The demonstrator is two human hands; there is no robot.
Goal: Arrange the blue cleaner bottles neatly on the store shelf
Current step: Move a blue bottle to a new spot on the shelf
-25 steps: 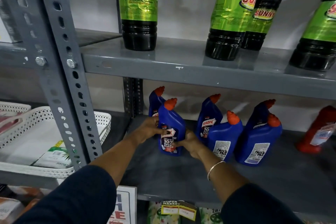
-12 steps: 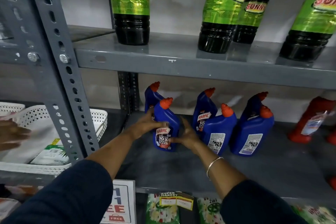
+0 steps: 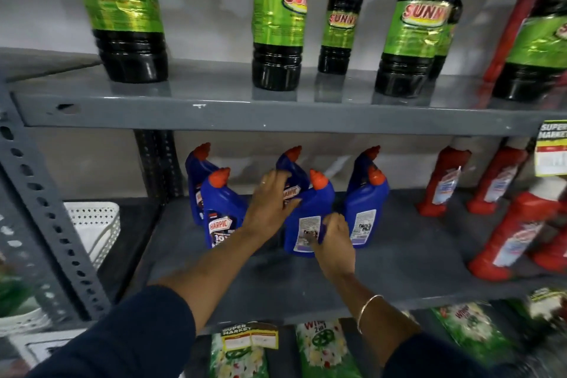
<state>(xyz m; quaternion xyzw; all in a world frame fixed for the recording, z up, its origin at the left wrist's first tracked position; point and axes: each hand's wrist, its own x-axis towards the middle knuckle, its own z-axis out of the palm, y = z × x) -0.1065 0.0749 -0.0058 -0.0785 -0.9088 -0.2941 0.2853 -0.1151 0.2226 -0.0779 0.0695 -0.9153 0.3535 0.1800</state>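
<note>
Several blue cleaner bottles with orange caps stand in two rows on the grey middle shelf [image 3: 399,267]. The front middle bottle [image 3: 310,215] shows its back label; my left hand [image 3: 270,205] grips its left shoulder and my right hand [image 3: 334,239] grips its lower right side. The front left bottle [image 3: 221,212] faces forward with its Harpic label and stands free. The front right bottle [image 3: 365,212] shows its back label. Behind them stand a back left bottle [image 3: 196,172], a back middle bottle [image 3: 291,169] partly hidden by my left hand, and a back right bottle [image 3: 365,163].
Red cleaner bottles [image 3: 441,181] stand at the shelf's right. Dark green-labelled Sunny bottles [image 3: 122,15] line the upper shelf. A white perforated basket [image 3: 95,224] sits left beyond the slotted upright [image 3: 49,209]. Green packets [image 3: 325,347] lie on the shelf below.
Both hands have left the front left bottle, which now stands facing forward, and moved right onto the front middle bottle. The view has shifted right.
</note>
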